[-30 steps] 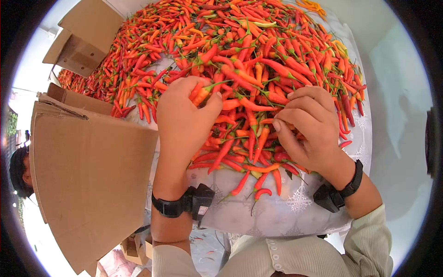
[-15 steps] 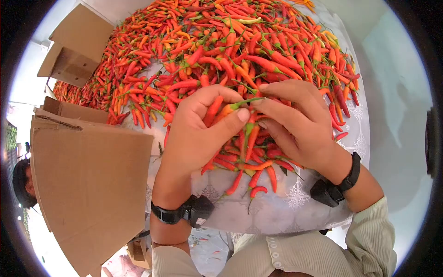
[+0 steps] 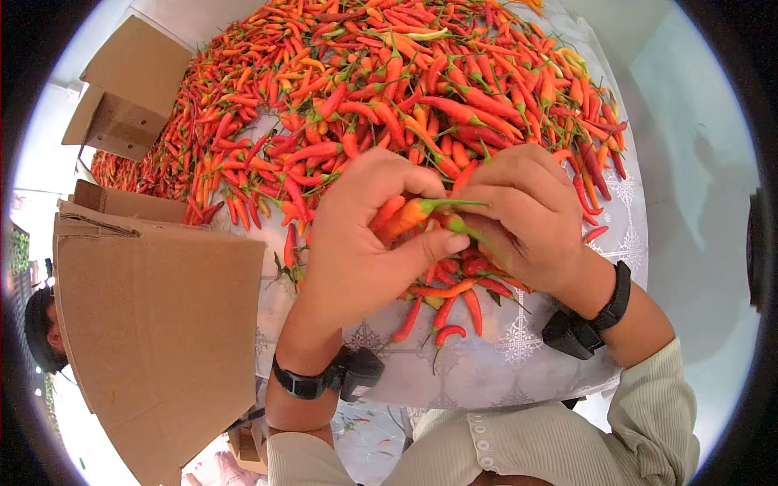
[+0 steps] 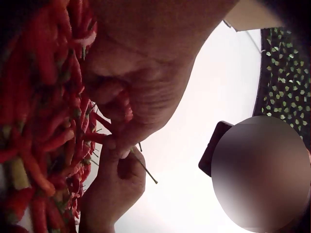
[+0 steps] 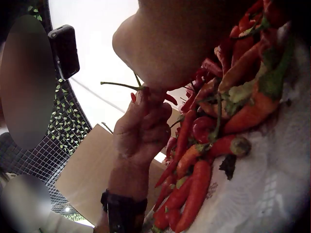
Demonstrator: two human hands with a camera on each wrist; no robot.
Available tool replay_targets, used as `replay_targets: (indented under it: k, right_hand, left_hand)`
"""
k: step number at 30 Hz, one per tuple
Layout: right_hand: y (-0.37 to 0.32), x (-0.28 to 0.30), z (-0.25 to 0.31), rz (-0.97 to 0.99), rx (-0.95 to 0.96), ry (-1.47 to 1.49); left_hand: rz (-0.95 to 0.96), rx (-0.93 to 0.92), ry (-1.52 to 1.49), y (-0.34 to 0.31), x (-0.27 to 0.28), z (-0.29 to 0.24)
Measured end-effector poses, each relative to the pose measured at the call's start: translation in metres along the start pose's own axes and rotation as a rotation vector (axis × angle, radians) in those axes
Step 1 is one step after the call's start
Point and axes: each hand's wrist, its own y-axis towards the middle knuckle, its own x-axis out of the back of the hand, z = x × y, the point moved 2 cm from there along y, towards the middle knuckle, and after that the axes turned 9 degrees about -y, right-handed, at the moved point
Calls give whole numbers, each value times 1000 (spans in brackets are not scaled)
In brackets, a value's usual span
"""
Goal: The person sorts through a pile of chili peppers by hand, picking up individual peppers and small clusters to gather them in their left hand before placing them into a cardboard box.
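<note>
Orange chili (image 3: 407,217), green stem rightward, red chili (image 3: 386,213) alongside, above heaped chilies (image 3: 389,120)

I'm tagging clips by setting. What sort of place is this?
Probably an informal produce-sorting workspace: a big pile of chili peppers on a patterned table covering, with a cardboard box beside it.

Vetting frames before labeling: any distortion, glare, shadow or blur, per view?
Head: fisheye look, black corners, faint shadow on wall. Left wrist: blown-out white background, left grip and chilies in shade. Right wrist: similar glare, right grip dark, two blurred ovals at left.
</note>
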Motion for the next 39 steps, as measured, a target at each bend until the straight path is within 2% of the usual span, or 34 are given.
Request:
replay_targets:
  k: [1, 5, 9, 11, 14, 17, 20, 23, 25, 27, 29, 33, 36, 39]
  right_hand:
    - [1, -2, 0, -3, -9, -18]
    - [0, -6, -7, 94, -119, -119]
    - [0, -4, -4, 94, -145, -101]
    - [-3, -5, -5, 52, -162, -93]
    - [2, -1, 2, 125, -186, -61]
    - [0, -2, 2, 194, -108, -76]
    - [-3, -3, -3, 100, -184, -24]
    - [-7, -4, -1, 38, -361, 92]
    - [-6, -4, -3, 19, -286, 64]
    - [-5, -2, -3, 36, -244, 32]
    - [-4, 0, -1, 87, -236, -5]
    - [-5, -6, 0, 39, -274, 74]
    - [-6, -8, -1, 44, -260, 71]
    - [-6, -7, -1, 89, -248, 72]
  left_hand:
    - [-18, -65, 55, 1, 2, -1]
    - [-150, -18, -39, -1, 21, 3]
    - [-186, 206, -370, -4, 22, -7]
    - [-172, 239, -443, -6, 22, -9]
    - [-101, 158, -414, -5, 15, -2]
    - [0, 241, -378, -5, 6, 6]
    - [-172, 322, -501, -2, 8, -11]
    - [-374, 298, -400, -6, 33, -3]
    - [-419, 305, -444, -6, 47, 7]
    - [-467, 298, -277, -6, 48, 9]
    - [-510, 274, 100, -1, 34, 5]
    - [-331, 306, 583, -2, 11, 14]
    - [-308, 120, 891, -1, -7, 8]
    - [-335, 152, 867, -1, -8, 10]
